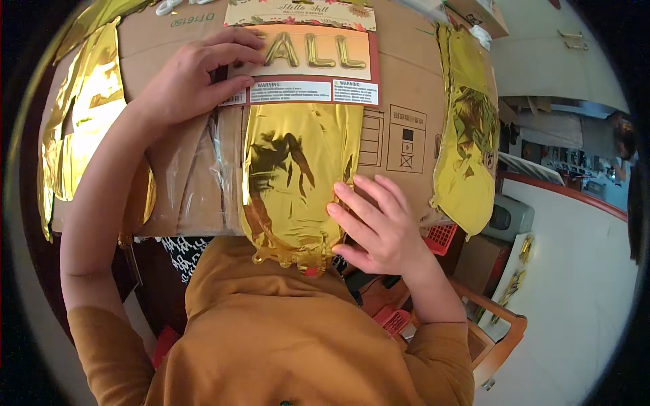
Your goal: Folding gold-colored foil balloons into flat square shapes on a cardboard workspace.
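A printed cardboard header card (318,57) with a picture of gold letters lies on a big cardboard box in front of me. Below it hangs a flat gold foil balloon (298,162), its scalloped lower end past the box's near edge. My left hand (203,71) rests on the card's left side, fingers and thumb apart on its surface. At the balloon's lower right edge is my right hand (379,227), fingers spread and tips touching the foil. Whether the balloon joins the card is hidden under the card's lower edge.
The brown box (406,88) serves as the work surface. More gold foil balloons drape over its left (88,122) and right (467,135) sides. A red plastic basket (441,238), a wooden chair (504,338) and a grey device (511,216) stand beyond at the right.
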`<act>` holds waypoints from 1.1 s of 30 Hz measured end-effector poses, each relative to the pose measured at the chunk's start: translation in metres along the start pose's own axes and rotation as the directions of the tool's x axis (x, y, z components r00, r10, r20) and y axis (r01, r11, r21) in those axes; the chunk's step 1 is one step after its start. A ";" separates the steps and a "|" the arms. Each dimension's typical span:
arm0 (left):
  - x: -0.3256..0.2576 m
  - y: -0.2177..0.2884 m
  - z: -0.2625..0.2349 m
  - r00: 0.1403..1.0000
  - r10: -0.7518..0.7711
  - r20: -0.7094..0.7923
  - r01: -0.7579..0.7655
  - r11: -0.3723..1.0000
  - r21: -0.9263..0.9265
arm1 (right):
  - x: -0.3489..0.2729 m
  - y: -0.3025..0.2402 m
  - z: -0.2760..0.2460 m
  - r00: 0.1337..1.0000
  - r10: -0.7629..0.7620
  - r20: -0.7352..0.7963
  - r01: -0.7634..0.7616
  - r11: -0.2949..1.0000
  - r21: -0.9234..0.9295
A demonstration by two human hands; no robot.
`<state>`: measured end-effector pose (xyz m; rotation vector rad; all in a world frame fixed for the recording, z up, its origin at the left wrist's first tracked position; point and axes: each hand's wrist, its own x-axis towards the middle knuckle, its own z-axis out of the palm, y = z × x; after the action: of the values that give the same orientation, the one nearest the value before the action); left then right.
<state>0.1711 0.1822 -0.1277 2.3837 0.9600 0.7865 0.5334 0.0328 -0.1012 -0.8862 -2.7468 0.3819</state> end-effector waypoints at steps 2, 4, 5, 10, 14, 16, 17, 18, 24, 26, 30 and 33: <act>-0.001 -0.001 -0.001 1.000 0.002 0.003 -0.002 1.000 0.004 | -0.005 -0.003 0.001 1.000 0.004 -0.010 -0.003 0.998 0.062; -0.001 -0.003 -0.001 1.000 0.006 0.005 -0.006 1.000 0.011 | -0.011 -0.006 0.003 1.000 0.012 -0.025 -0.010 0.997 0.078; 0.000 -0.005 0.000 1.000 0.004 0.008 -0.005 1.000 0.022 | -0.014 -0.007 0.005 0.999 0.014 -0.038 -0.011 0.998 0.067; 0.008 -0.004 0.001 0.999 -0.041 -0.005 0.041 0.999 -0.007 | -0.024 -0.014 0.037 0.973 -0.061 -0.221 0.019 0.982 -0.189; 0.017 -0.010 -0.004 0.974 0.219 -0.052 -0.213 0.971 0.113 | -0.023 -0.021 0.047 0.953 -0.100 -0.287 0.027 0.969 -0.247; 0.020 0.000 -0.011 0.996 0.089 -0.029 -0.088 0.996 0.022 | -0.022 -0.021 0.045 0.955 -0.092 -0.282 0.023 0.971 -0.238; 0.021 0.004 -0.012 1.000 0.027 -0.012 -0.027 0.999 -0.020 | -0.022 -0.021 0.046 0.953 -0.092 -0.289 0.022 0.972 -0.236; 0.021 0.002 -0.011 0.999 0.042 -0.013 -0.042 0.999 -0.004 | -0.023 -0.021 0.046 0.950 -0.091 -0.297 0.020 0.972 -0.234; 0.020 -0.003 -0.010 0.996 0.084 -0.019 -0.083 0.996 0.036 | -0.019 -0.020 0.039 0.959 -0.068 -0.276 0.008 0.977 -0.214; 0.020 -0.005 -0.009 0.994 0.106 -0.027 -0.104 0.993 0.063 | -0.017 -0.021 0.035 0.963 -0.058 -0.263 0.000 0.977 -0.214; 0.020 -0.004 -0.003 0.991 0.131 -0.034 -0.130 0.991 0.023 | -0.015 -0.019 0.029 0.961 -0.038 -0.274 -0.020 0.978 -0.206; 0.019 -0.004 -0.001 0.982 0.185 -0.042 -0.184 0.982 0.042 | -0.019 -0.014 0.030 0.954 -0.033 -0.298 -0.030 0.978 -0.205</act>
<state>0.1800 0.1983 -0.1232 2.5250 0.7853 0.9014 0.5316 0.0055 -0.1279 -0.9065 -2.5325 -0.0422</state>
